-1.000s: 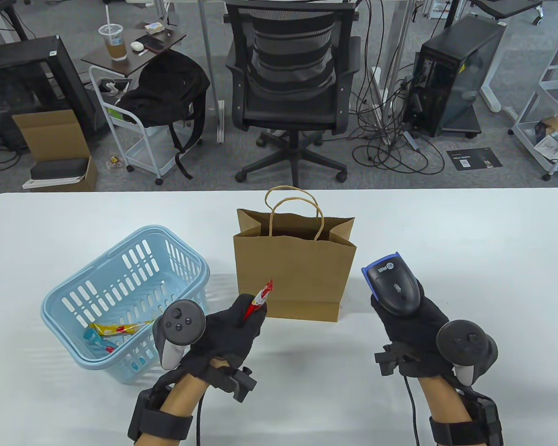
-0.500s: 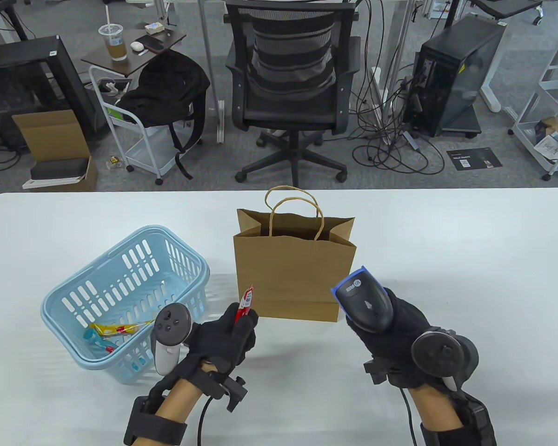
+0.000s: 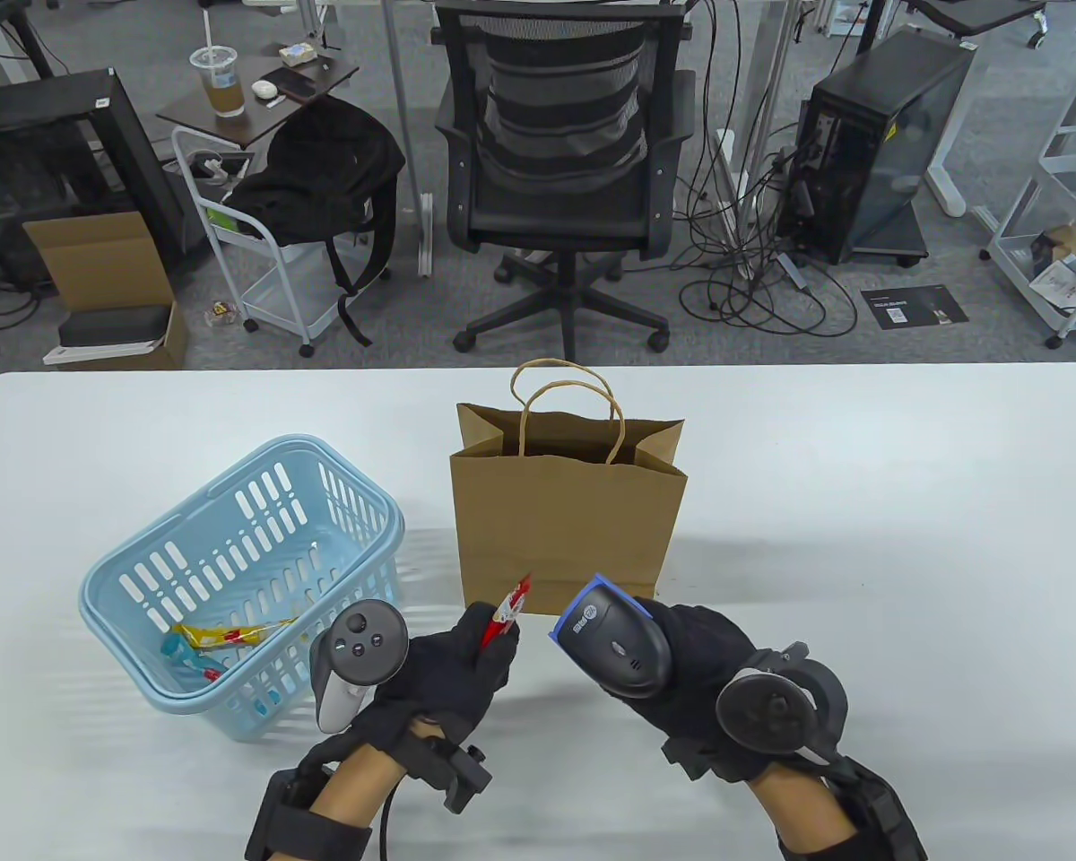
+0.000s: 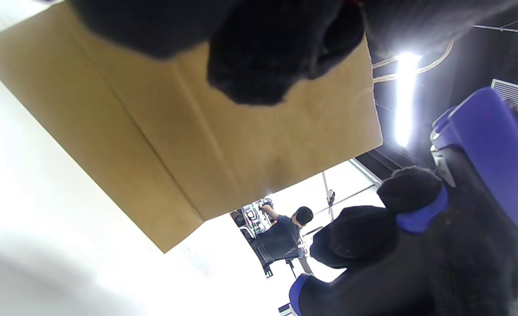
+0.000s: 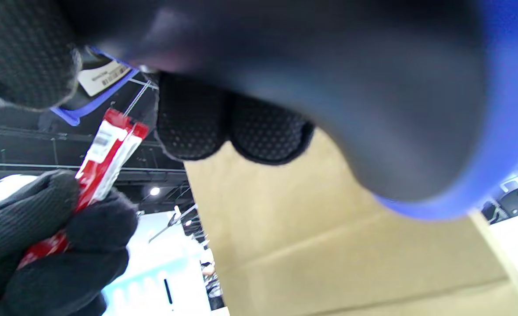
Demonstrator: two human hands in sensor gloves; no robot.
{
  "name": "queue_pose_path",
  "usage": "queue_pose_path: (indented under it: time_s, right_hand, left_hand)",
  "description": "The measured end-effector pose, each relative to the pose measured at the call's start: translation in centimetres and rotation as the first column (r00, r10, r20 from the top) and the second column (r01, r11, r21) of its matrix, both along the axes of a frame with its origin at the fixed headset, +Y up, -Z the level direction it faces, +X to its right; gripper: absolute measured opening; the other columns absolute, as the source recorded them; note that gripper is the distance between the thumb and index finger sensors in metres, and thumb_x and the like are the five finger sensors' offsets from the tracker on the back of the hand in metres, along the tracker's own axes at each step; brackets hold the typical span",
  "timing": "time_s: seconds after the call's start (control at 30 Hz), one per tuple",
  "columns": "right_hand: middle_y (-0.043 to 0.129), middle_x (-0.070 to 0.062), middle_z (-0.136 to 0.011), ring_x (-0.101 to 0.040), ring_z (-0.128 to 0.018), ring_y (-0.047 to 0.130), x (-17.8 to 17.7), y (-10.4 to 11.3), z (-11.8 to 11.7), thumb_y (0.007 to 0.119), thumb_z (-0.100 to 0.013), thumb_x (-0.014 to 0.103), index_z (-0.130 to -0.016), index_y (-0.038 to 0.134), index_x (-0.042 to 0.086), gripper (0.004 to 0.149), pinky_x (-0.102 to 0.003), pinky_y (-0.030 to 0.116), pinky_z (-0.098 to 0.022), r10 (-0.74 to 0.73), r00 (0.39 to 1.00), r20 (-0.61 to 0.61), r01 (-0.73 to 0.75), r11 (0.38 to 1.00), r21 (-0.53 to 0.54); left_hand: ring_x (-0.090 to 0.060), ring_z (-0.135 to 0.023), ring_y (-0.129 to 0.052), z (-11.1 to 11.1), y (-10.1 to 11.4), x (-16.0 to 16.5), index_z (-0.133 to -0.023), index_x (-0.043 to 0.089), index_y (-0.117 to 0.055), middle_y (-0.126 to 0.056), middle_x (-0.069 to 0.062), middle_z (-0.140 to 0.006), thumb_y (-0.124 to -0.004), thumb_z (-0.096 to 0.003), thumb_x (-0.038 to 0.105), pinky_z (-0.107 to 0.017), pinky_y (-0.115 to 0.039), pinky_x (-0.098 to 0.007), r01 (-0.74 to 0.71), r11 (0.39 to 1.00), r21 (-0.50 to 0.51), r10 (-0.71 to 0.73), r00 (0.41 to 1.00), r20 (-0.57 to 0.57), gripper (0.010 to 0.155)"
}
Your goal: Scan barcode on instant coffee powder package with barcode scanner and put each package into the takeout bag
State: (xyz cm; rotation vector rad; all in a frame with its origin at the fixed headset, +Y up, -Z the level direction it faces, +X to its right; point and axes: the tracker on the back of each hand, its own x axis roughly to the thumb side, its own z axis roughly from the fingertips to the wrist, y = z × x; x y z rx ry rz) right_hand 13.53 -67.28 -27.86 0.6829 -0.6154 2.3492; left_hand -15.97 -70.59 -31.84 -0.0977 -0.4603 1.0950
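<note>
Pinched upright in the left hand [image 3: 448, 659], between thumb and curled fingers at its lower half: a red instant coffee stick [image 3: 505, 617], upper end free and tilted toward the barcode scanner [image 3: 614, 637]. Wrapped around the scanner's grip, fingers fully curled: the right hand [image 3: 708, 682], with the blue-rimmed scanner head aimed left at the stick, just beside it and not touching. Directly behind both, upright and open-mouthed on the white table [image 3: 861, 502]: the brown paper takeout bag [image 3: 567, 520]. Left of that, a pale blue plastic basket [image 3: 233, 574] with a yellow stick [image 3: 220, 637] and a blue-and-red one [image 3: 188, 659] lying on its floor.

Probably very light and thin, with a glossy film skin likely to slip and crease under a hard squeeze; best taken at one end, as here, leaving the printed white panel near the top [image 5: 103, 140] clear for the scanner. Barcode itself too small to make out. Bag likely flimsy as well, apt to tip if knocked at the rim; safer to release the stick over the open mouth than to push it in.
</note>
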Motion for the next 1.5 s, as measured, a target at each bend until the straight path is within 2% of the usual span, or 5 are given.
queue_pose_path:
  time_s: [0.63,0.83,1.03,1.33,1.5]
  right_hand:
    - [0.106,0.007,-0.058,-0.018,-0.052,0.107,-0.9,-0.3,0.0,0.09,-0.041,0.06,-0.085,0.076,0.025,0.058,-0.041,0.086,-0.048,0.077,0.996,-0.049,-0.079,0.996,-0.047]
    - [0.106,0.007,-0.059,-0.018,-0.052,0.107,0.3,0.5,-0.1,0.09,-0.041,0.062,-0.086,0.076,0.026,0.06,-0.041,0.086,-0.048,-0.007,1.0,-0.008,0.007,1.0,-0.013]
    - [0.105,0.007,-0.058,-0.018,-0.051,0.107,3.1,1.3,-0.7,0.09,-0.041,0.062,-0.086,0.076,0.025,0.06,-0.04,0.086,-0.048,-0.125,0.988,0.094,0.126,0.992,-0.011]
    - [0.105,0.007,-0.059,-0.018,-0.052,0.107,7.6,1.0,-2.2,0.09,-0.041,0.062,-0.087,0.076,0.024,0.061,-0.04,0.086,-0.048,-0.264,0.934,0.24,0.28,0.96,-0.033]
    - [0.105,0.007,-0.06,-0.018,-0.052,0.107,9.6,-0.1,-3.1,0.09,-0.042,0.062,-0.088,0.075,0.024,0.061,-0.04,0.086,-0.048,-0.27,0.905,0.329,0.312,0.947,-0.082]
  left_hand:
    - [-0.013,-0.006,-0.092,0.1,-0.3,0.3,-0.088,0.026,-0.068,-0.093,0.005,-0.044,-0.061,-0.0382,0.061,-0.013,-0.083,-0.038,0.008,1.0,-0.006,-0.008,1.0,0.02,0.061]
    - [-0.017,-0.024,-0.098,0.3,-0.2,0.2,-0.098,0.039,-0.058,-0.091,0.005,-0.053,-0.061,-0.041,0.058,-0.03,-0.085,-0.042,-0.007,0.999,0.035,0.007,1.0,-0.002,0.061]
    - [-0.021,-0.022,-0.103,0.6,0.3,-0.1,-0.097,0.037,-0.054,-0.095,0.003,-0.048,-0.066,-0.043,0.055,-0.03,-0.087,-0.045,-0.089,0.994,0.068,0.091,0.995,-0.029,0.058]
    - [-0.032,-0.088,-0.088,0.8,0.0,0.5,-0.092,0.035,-0.07,-0.079,0.001,-0.099,-0.076,-0.0455,0.048,-0.071,-0.067,-0.054,-0.058,0.996,0.074,0.059,0.998,-0.005,0.048]
    - [-0.025,-0.086,-0.076,0.8,0.0,0.6,-0.082,0.029,-0.09,-0.067,0.005,-0.097,-0.091,-0.04,0.044,-0.076,-0.057,-0.053,0.019,0.996,0.088,-0.016,0.999,-0.042,0.044]
